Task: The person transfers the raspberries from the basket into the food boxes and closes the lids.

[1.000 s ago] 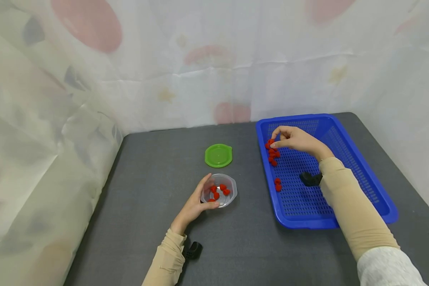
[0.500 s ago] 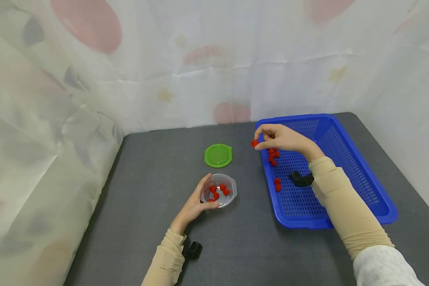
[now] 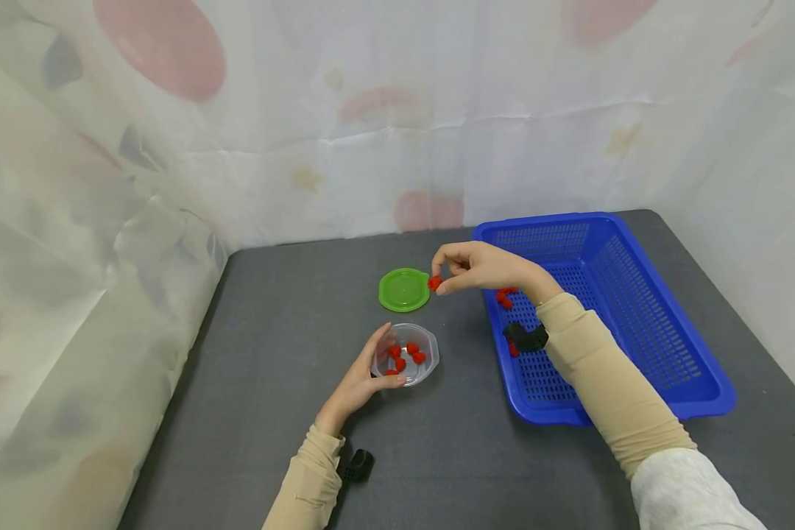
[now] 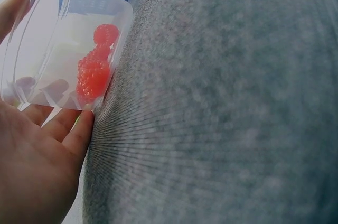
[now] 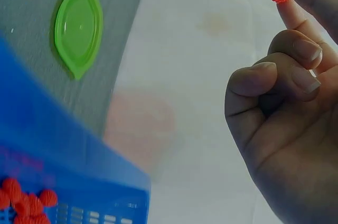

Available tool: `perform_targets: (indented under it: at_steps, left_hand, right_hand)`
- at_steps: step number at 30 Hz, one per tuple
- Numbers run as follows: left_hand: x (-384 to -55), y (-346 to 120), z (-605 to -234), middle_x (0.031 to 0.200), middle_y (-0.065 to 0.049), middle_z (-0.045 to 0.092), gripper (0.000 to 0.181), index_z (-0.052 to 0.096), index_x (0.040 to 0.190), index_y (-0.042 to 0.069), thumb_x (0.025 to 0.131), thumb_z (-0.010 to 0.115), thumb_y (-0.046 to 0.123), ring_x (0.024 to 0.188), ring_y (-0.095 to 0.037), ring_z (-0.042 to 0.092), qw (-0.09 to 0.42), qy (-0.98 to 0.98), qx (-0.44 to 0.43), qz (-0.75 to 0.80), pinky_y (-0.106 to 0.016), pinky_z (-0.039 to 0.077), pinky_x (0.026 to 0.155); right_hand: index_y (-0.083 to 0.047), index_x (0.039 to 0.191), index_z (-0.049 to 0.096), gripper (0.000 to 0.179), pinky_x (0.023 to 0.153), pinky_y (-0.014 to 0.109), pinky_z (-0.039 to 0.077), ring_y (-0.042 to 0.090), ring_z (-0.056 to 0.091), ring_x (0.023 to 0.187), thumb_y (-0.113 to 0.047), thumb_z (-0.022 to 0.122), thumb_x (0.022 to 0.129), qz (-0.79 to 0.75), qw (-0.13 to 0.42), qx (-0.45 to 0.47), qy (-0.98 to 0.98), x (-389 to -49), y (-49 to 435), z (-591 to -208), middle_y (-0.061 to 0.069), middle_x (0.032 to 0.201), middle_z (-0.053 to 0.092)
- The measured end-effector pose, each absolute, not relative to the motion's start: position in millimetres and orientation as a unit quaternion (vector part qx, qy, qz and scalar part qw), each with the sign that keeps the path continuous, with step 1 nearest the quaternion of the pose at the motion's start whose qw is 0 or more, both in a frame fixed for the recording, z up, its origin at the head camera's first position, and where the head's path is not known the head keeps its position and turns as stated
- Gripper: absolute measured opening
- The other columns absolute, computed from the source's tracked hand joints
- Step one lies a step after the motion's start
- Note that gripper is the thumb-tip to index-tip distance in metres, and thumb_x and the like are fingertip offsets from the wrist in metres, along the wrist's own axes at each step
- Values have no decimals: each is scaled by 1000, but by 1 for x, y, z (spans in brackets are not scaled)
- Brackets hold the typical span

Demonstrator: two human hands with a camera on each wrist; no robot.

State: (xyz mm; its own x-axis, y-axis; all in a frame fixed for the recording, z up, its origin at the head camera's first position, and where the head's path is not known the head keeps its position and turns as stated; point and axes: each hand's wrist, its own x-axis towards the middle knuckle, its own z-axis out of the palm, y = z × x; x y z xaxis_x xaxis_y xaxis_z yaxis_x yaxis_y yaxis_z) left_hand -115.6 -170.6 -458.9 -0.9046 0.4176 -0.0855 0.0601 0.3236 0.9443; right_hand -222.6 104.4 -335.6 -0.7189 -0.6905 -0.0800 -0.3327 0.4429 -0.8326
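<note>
My left hand (image 3: 358, 384) holds a small clear plastic tub (image 3: 428, 365) on the table, fingers on its far left and thumb at its near rim. Several red raspberries (image 4: 93, 80) lie in the tub's bottom, as the left wrist view shows. Up to the right, my right hand (image 3: 482, 268) pinches another raspberry (image 3: 434, 283) between thumb and index finger. The right wrist view shows its other fingers (image 5: 253, 80) curled in. That berry is in the air, outside the blue basket (image 3: 642, 294) and near the right edge of a green lid (image 3: 403, 290).
More raspberries (image 3: 506, 297) lie along the basket's left side, partly hidden by my right arm. The lid rests flat on the grey table (image 3: 291, 316) behind the tub. A patterned white curtain (image 3: 344, 184) hangs along the table's back edge.
My right hand has lifted a raspberry from the basket's left side and carried it left over the rim toward the lid. The left hand and tub have stayed in place.
</note>
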Motion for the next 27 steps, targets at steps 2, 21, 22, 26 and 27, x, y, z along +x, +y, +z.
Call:
perform_targets:
  at_steps: [2,21,22,26,27]
  left_hand:
    - [-116,-170,-459,149,-18,31,88,17,149,14,80,71,12,138,-32,31,161,798,147,561,-51,23,114]
    - [-126,-177,-491,148,-4,36,91,18,148,29,78,75,20,137,-24,34,148,802,136,562,-52,25,112]
    - [-126,-177,-491,148,-3,36,90,18,148,30,78,75,21,137,-23,34,148,801,137,564,-52,25,112]
    - [-126,-176,-492,147,-4,36,89,19,146,35,78,75,22,137,-23,34,148,799,140,565,-51,27,112]
    - [-126,-176,-491,147,-4,37,89,19,146,36,78,75,22,137,-23,35,149,800,138,564,-50,27,112]
  right_hand:
    - [-21,101,60,23,57,28,36,13,31,53,-31,70,83,-424,215,-322,819,-224,98,-337,0,63,36]
    - [-18,97,61,19,57,24,33,11,36,54,-24,71,82,-379,277,-376,799,-226,46,-358,-4,59,39]
    - [-18,97,61,18,56,24,33,11,36,54,-23,70,82,-374,281,-376,800,-226,44,-360,-4,59,40]
    - [-17,96,60,17,55,22,32,11,38,54,-21,70,83,-353,301,-376,802,-228,37,-368,-4,60,41]
    - [-17,96,60,17,54,22,32,11,38,54,-20,70,83,-348,305,-375,803,-229,36,-370,-4,60,41]
